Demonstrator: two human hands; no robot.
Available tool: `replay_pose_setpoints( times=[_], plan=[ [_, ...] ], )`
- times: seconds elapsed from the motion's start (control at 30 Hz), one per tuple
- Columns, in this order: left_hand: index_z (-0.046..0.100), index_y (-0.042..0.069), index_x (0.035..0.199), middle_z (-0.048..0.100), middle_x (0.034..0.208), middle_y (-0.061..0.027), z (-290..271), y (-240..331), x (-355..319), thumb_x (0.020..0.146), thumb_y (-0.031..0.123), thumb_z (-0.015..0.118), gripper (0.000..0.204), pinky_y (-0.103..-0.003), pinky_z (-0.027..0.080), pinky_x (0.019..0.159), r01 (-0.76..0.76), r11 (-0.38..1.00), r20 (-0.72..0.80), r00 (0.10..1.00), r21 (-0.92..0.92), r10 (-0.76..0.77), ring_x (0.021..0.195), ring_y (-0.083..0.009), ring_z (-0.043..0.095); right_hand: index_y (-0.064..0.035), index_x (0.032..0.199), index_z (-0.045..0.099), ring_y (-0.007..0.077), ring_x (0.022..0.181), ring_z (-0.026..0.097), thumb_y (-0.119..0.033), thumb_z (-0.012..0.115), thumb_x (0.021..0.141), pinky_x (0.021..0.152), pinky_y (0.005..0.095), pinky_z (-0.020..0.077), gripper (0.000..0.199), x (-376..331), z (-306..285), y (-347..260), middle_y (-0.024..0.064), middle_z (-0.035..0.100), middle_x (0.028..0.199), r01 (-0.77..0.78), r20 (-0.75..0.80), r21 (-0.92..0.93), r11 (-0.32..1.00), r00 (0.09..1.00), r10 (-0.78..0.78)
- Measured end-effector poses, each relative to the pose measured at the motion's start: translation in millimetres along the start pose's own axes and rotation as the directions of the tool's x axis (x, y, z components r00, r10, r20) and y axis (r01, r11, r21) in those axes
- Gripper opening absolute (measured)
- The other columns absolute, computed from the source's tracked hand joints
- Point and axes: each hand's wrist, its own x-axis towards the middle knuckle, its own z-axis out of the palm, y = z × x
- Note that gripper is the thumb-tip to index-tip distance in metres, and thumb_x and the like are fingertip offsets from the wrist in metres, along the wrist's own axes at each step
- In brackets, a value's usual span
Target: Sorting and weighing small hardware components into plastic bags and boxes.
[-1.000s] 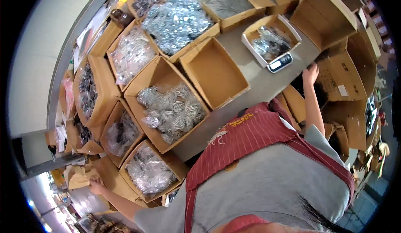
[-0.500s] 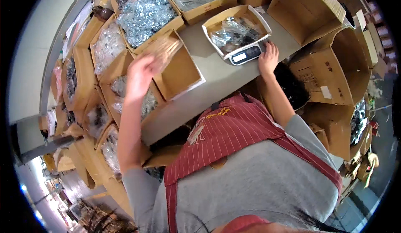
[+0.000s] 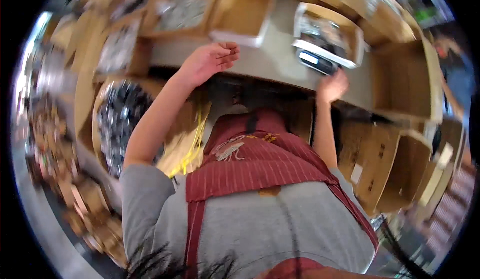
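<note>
My left hand [image 3: 210, 61] is raised over the near edge of the grey counter [image 3: 272, 61], palm turned up and fingers loosely curled; it grips nothing. Just beyond its fingertips stands an empty cardboard box [image 3: 245, 9], open at the top, plain brown inside with a pale front edge. My right hand [image 3: 332, 85] is at the counter's front edge, directly below the scale [image 3: 317, 61], which is dark and flat with a small light display window. The hand is blurred, so I cannot tell whether its fingers are bent or spread, or whether they touch the scale; it does not seem to hold anything.

On the scale, just above my right hand, sits a shallow white tray [image 3: 327, 34]. It is rectangular, tilted toward me in this view, and holds a heap of small clear bags with dark, shiny contents; the blur hides what the pieces are.

To the left of my left forearm, lower than the counter, a large open carton [image 3: 120, 121] is filled with the same kind of glinting bagged pieces, dark with silver flecks. More cartons with similar contents lie beyond my left hand, toward the far left. To the right of my right hand, several empty brown boxes [image 3: 402, 79] stand open on their sides. Between my arms, my red striped apron [image 3: 260, 161] lies over a grey shirt.
</note>
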Motion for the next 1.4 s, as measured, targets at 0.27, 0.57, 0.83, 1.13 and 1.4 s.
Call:
replay_pose_setpoints(
  times=[0.27,0.57,0.83,1.13,1.4],
  plan=[
    [0.053,0.001,0.121,0.061,0.114,-0.0076,-82.9,-105.7,-251.5,0.089,0.008,0.056,0.033,-0.031,0.048,0.089,-0.414,0.843,-0.458,0.858,-0.344,0.234,0.102,-0.018,0.06,0.0049,0.111,0.064,0.0316,0.101,0.062,-0.004,0.054,0.076,0.094,0.0411,0.0458,0.037,-9.4,-15.3,49.4,0.0204,0.065,0.111,-0.025,0.167,0.539,0.842,0.983,-0.078],
    [0.053,0.003,0.115,0.062,0.107,-0.0076,-189.7,-161.3,-444.7,0.088,0.004,0.054,0.026,-0.03,0.05,0.082,-0.746,0.607,-0.758,0.556,-0.273,0.342,0.093,-0.0162,0.061,0.0042,0.092,0.065,0.0198,0.087,0.062,0.001,0.049,0.083,0.082,0.0322,0.0516,0.019,-103.8,-112.6,-159.4,0.0106,0.066,0.091,-0.304,0.428,0.875,0.378,0.849,-0.309],
    [0.055,0.004,0.114,0.063,0.104,-0.0048,-298.9,-160.1,-523.8,0.087,0.005,0.055,0.027,-0.028,0.049,0.081,-0.653,0.741,-0.753,0.564,-0.156,0.338,0.092,-0.014,0.061,-0.0017,0.103,0.063,0.0195,0.093,0.063,-0.002,0.055,0.085,0.083,0.0292,0.0498,0.019,-204.5,-166.3,-480.8,0.0104,0.065,0.097,0.033,0.248,0.961,0.274,0.33,-0.911],
    [0.057,0.001,0.112,0.062,0.102,-0.004,-467.6,-123.1,-570.0,0.086,0.008,0.055,0.027,-0.028,0.048,0.081,-0.67,0.74,-0.853,0.418,-0.058,0.312,0.093,-0.0135,0.06,-0.0167,0.136,0.044,0.0414,0.12,0.046,-0.019,0.07,0.074,0.098,0.0471,0.0442,0.068,-318.4,-64.4,-579.1,0.0179,0.041,0.139,0.924,0.7,0.242,0.295,0.043,-0.713],
    [0.056,0.003,0.113,0.061,0.104,-0.0074,-670.1,-38.6,-489.8,0.083,0.013,0.059,0.032,-0.033,0.049,0.083,-0.144,0.939,-0.879,0.333,0.312,0.343,0.094,-0.0187,0.06,-0.0096,0.122,0.054,0.0394,0.113,0.051,-0.01,0.063,0.078,0.082,0.0478,0.0528,0.045,-361.1,-29.9,-529.8,0.0186,0.041,0.135,0.851,0.603,0.312,0.423,0.167,-0.78]
  ],
)
